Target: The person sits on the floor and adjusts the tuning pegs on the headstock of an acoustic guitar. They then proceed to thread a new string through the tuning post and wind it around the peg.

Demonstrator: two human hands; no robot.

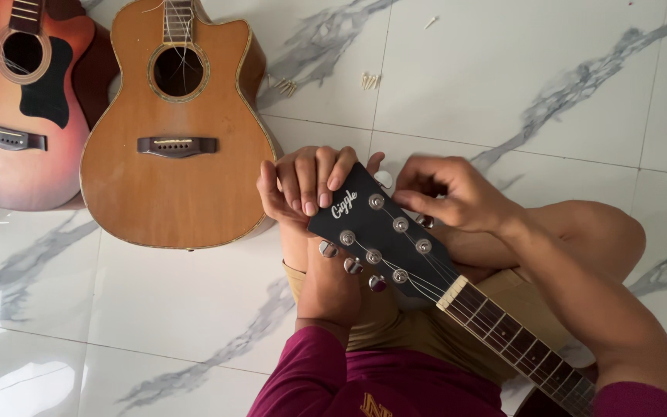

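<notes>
Black and glossy, the guitar headstock (376,224) lies across the person's lap, its neck (519,332) running away toward the lower right. The left hand (306,185) curls over the top end of the headstock, fingers wrapped round its edge and gripping it firmly. Just right of the headstock, the right hand (449,193) pinches a tuning peg (424,221) on that side between thumb and fingertips. All six posts on the headstock seem to carry strings (418,274), so the stringing looks largely done; judging by the grip on the peg, tightening or tuning is what remains. Beyond the headstock, two other guitars rest on the marble floor (503,77): a tan one (175,131) and a reddish one (17,108) farther left. Small pale pins (370,79) lie scattered on the floor above the headstock.
</notes>
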